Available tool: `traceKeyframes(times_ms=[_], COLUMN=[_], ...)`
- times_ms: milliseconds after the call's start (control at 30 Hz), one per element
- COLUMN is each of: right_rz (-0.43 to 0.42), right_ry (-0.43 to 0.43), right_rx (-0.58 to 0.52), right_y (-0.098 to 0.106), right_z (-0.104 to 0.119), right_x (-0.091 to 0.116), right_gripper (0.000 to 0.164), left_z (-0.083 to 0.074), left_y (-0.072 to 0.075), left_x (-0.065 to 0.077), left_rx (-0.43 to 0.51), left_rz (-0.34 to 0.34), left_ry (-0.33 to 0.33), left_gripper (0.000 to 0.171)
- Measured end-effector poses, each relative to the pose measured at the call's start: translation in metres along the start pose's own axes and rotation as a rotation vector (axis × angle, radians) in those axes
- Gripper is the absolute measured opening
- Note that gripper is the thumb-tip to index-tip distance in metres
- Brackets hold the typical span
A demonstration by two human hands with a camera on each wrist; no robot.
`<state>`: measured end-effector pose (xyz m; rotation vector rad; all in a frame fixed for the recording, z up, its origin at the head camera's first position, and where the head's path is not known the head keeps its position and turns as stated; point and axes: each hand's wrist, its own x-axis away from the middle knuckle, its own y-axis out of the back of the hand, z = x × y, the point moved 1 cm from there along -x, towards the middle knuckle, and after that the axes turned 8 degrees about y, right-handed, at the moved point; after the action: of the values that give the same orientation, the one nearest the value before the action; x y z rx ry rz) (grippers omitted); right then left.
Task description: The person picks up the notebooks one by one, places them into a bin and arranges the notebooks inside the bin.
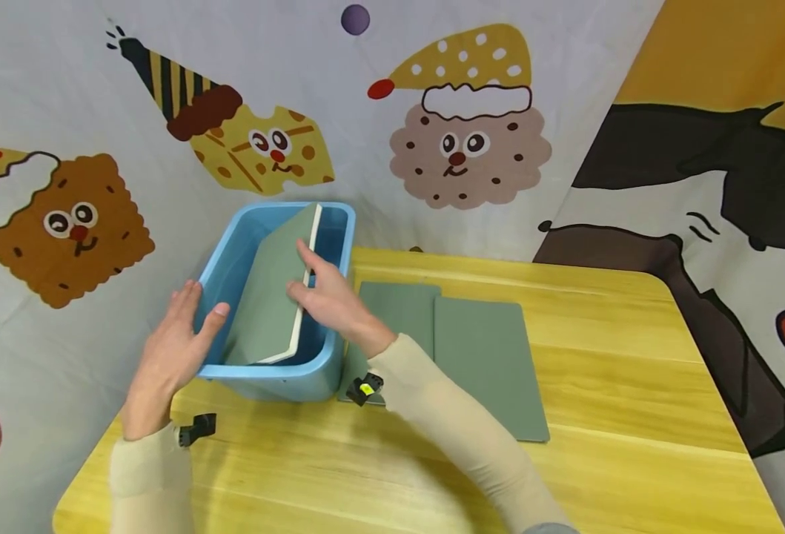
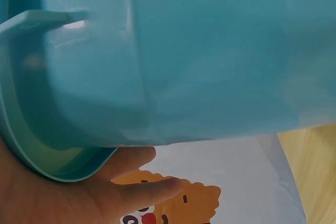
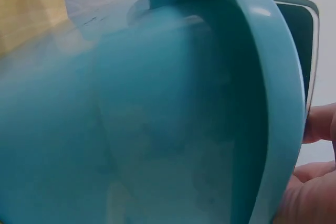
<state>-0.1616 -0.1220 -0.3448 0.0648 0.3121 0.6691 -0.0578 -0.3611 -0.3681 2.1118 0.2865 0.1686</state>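
A blue plastic bin (image 1: 279, 376) stands at the left of the table in the head view. Tilted inside it is a grey-green notebook (image 1: 268, 282) with white page edges. My right hand (image 1: 332, 297) grips the notebook by its right edge, thumb and index finger on the cover, other fingers hidden behind. At the bin's left front corner, my left hand (image 1: 172, 345) holds the rim, thumb over the inner side and fingers outside. The left wrist view shows those fingers (image 2: 142, 195) stretched along the bin's outer wall. In the right wrist view, the notebook's corner (image 3: 304, 40) shows beyond the rim.
Two grey-green notebooks lie flat right of the bin, one (image 1: 402, 308) partly behind the right forearm, the other (image 1: 488, 363) beside it. The yellow wooden table (image 1: 619, 386) extends to the right. A cartoon-printed cloth (image 1: 365, 163) hangs directly behind the bin.
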Motion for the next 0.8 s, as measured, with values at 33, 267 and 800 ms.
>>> traceKeyframes(times_ms=[33,267,800], right_rz=[0.006,0.078,-0.223], right_ry=[0.001,-0.053,0.09], right_rx=[0.008,0.047,0.327], right_y=[-0.001,-0.009,0.051], right_z=[0.001,0.002,-0.007], right_x=[-0.001,-0.006,0.057], right_gripper=[0.072,0.071,0.063], left_z=[0.0,0.0,-0.001], left_y=[-0.001,-0.001,-0.002], left_x=[0.0,0.001,0.001], left_rx=[0.006,0.016,0.033], left_rz=[-0.002,0.007,0.021], left_ry=[-0.001,0.015,0.022], left_gripper=[0.082,0.081,0.082])
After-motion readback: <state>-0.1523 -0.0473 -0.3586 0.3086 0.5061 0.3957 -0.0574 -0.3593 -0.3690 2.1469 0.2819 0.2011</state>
